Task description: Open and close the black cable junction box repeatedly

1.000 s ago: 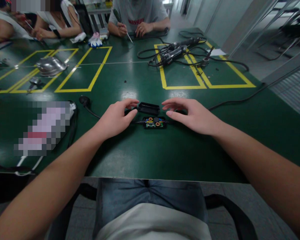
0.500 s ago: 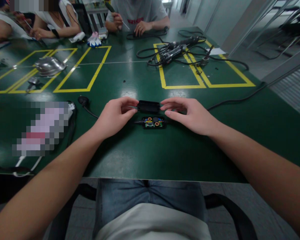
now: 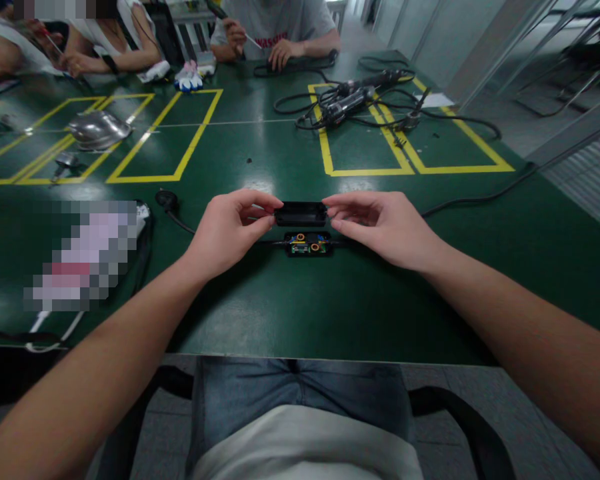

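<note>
A black plastic cover (image 3: 301, 213), its hollow inside facing me, is held by its two short ends just beyond an opened power adapter. My left hand (image 3: 233, 230) pinches the cover's left end between thumb and fingers. At the right end, the fingertips of my right hand (image 3: 380, 227) close on it too. Nearer to me, the adapter's lower case (image 3: 309, 253) lies on the table with its circuit board (image 3: 307, 244) exposed. Copper-coloured ring coils and coloured wires show on the board. A black cable leaves the case at each side.
A black plug (image 3: 167, 199) lies left of my left hand. Farther left is a blurred-out object with white cords. Power tools with tangled cables (image 3: 347, 107) lie at the back right, a shiny metal part (image 3: 99, 130) at the back left. Several people sit across the green table (image 3: 300, 307).
The cover has turned from a slight tilt to nearly level and shifted a little to the right. My right fingers have come onto its right end. The lower case has stayed put.
</note>
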Available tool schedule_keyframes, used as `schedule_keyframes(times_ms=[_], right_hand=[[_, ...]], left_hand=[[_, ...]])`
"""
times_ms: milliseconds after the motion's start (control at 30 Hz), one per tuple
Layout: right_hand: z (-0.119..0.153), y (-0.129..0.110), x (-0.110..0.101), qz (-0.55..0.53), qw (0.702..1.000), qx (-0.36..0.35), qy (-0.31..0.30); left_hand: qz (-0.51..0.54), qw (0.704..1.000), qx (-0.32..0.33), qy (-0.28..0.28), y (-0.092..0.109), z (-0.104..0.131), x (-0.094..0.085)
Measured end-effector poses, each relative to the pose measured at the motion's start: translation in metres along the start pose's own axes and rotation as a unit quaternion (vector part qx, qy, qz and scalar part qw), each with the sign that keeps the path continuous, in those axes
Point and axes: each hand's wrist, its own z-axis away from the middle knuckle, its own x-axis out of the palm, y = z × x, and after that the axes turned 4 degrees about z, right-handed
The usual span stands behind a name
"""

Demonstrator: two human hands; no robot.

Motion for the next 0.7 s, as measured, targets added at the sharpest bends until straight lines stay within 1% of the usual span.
schedule_keyframes(times_ms=[100, 333, 533, 700], right_hand=[[-0.0011, 0.0011, -0.0014, 0.004, 1.000, -0.001, 0.008], [-0.0026, -0.0020, -0.0070, 0.068, 0.997, -0.008, 0.027], [-0.0024, -0.0037, -0.0079, 0.076, 0.996, -0.005, 0.038], [-0.0036, 0.0006, -0.0042, 0.055, 0.998, -0.008, 0.039]], left_hand=[[0.001, 1.000, 0.000, -0.006, 0.0026, 0.0011, -0.0005], [0.022, 0.999, -0.012, -0.028, 0.0041, 0.0004, -0.0003], [0.038, 0.998, -0.020, -0.043, 0.0028, -0.0009, -0.0004], [0.011, 1.000, -0.002, -0.024, 0.0026, -0.0020, -0.0012]])
